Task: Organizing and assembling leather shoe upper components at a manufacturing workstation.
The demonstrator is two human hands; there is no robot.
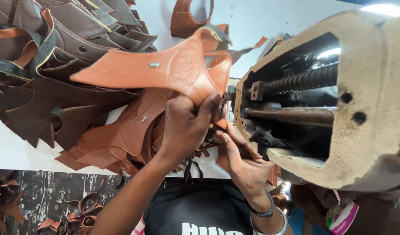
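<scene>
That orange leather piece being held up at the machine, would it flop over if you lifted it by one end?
Probably only a little: the orange leather piece juts out sideways past the left hand without drooping, so it looks fairly stiff. It seems thin and likely light. Its stitched, textured face should not be slippery.

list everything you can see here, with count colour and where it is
orange leather piece: one, tan-orange with a metal stud, held up at centre against the machine
sewing machine: one, worn beige with dark open inside, right side
dark brown leather pieces: a heap, count unclear, upper left on the table
orange leather pieces: a stack, count unclear, on the table under the held piece
curved orange piece: one, top centre on the table
table: one, white, beneath the piles
leather scraps: several, brown, on the floor lower left
left hand: grips the held piece's lower edge
right hand: with wrist bangles, beside the machine, under the piece
</scene>
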